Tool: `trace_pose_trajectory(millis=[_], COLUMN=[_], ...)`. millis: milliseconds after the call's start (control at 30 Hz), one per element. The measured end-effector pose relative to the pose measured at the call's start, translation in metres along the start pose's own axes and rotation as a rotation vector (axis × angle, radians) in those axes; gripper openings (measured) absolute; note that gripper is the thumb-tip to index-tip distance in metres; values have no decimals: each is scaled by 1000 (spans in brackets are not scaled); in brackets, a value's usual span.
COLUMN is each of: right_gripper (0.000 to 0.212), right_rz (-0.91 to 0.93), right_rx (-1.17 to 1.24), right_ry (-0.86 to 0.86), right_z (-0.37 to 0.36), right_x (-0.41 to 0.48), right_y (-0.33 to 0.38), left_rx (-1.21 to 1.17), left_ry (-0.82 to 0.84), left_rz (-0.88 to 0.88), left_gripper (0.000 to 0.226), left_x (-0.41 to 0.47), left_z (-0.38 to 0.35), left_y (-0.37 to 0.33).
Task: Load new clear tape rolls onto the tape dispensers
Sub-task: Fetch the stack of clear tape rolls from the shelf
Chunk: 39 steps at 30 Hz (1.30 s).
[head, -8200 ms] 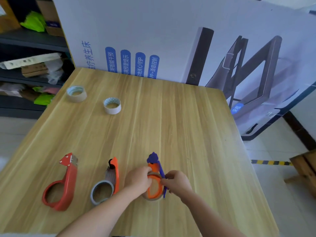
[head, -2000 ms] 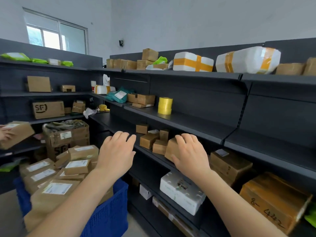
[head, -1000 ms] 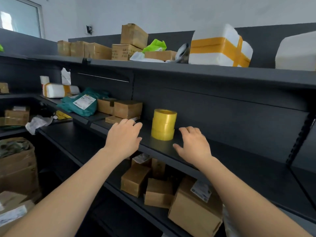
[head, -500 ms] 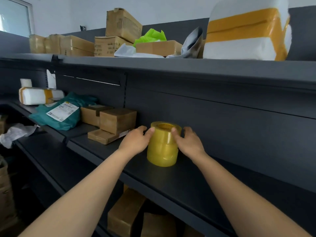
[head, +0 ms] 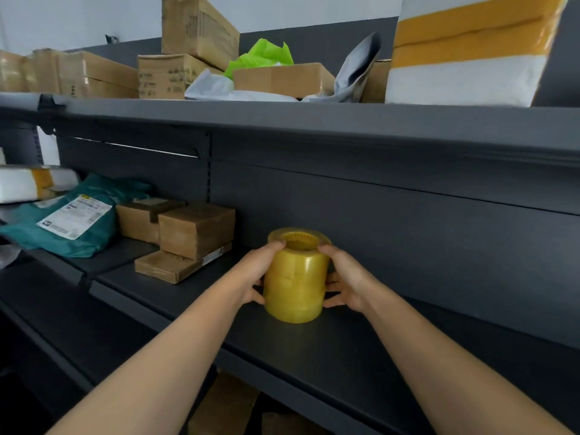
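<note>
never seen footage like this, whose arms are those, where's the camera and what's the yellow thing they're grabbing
No machine here: these are a person's two bare arms, filmed by one wide-angle camera worn on the head, looking forward and down. That is why the arms enter from the bottom edge. The left hand and right hand curl their fingers round opposite sides of a yellowish see-through stack of tape rolls, which seems to stand upright on a dark grey metal shelf. Further left lie brown cardboard boxes and a teal plastic mailing bag with a white label. The shelf above carries a white foam box banded with orange tape, among other parcels.
</note>
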State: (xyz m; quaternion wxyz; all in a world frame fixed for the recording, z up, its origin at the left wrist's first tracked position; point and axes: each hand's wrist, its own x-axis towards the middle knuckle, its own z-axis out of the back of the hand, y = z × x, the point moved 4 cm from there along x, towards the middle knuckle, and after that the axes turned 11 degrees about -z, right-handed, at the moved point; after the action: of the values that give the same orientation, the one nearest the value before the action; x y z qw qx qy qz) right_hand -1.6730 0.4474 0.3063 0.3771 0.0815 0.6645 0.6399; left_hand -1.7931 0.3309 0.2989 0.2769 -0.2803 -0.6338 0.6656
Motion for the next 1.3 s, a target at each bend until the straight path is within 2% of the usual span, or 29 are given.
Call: trace_pose_trajectory(millis=[133, 233, 333, 400, 500, 600, 700, 733, 800, 833, 867, 1000, 1133, 1300], right_gripper=[47, 66, 90, 106, 117, 127, 116, 102, 57, 43, 38, 56, 53, 48], right_rz=[153, 235, 262, 281, 313, 319, 315, 301, 256, 228, 198, 164, 226, 366], right_rx=[64, 62, 16, -66, -155, -184, -106, -40, 89, 149, 194, 274, 286, 271], right_ry=[8, 17, 13, 7, 38, 94, 144, 159, 133, 114, 84, 55, 48, 28], right_z=[2, 1, 0, -1, -2, -3, -10, -12, -16, -17, -18, -21, -18, -12], right_x=[3, 1, -6, -10, -17, -20, -23, -23, -24, -23, -19, -16, -31, -75], right_y=[-5, -19, -31, -40, -49, -51, -50, -49, -45, -44, -45, -52, -56, -62], left_rx=[-66, 44, 155, 242, 264, 216, 136, 95, -23, -88, -143, -181, -231, -219], left_ry=[8, 100, 197, 232, 262, 265, 225, 208, 164, 140, 116, 30, -43, -71], left_rz=[-244, -428, -476, -503, -525, -486, -438, -427, -390, -364, -340, -357, -410, -486], left_gripper=[52, 73, 100, 107, 112, 132, 146, 145, 132, 125, 118, 98, 62, 74], left_x=[-1, -12, -27, -35, -40, -40, -39, -39, -36, -34, -32, -36, -52, -92], left_z=[4, 2, -3, -7, -12, -10, -7, -7, -8, -9, -10, -14, -19, -31], left_y=[2, 6, 16, 22, 27, 33, 38, 40, 45, 47, 49, 51, 50, 42])
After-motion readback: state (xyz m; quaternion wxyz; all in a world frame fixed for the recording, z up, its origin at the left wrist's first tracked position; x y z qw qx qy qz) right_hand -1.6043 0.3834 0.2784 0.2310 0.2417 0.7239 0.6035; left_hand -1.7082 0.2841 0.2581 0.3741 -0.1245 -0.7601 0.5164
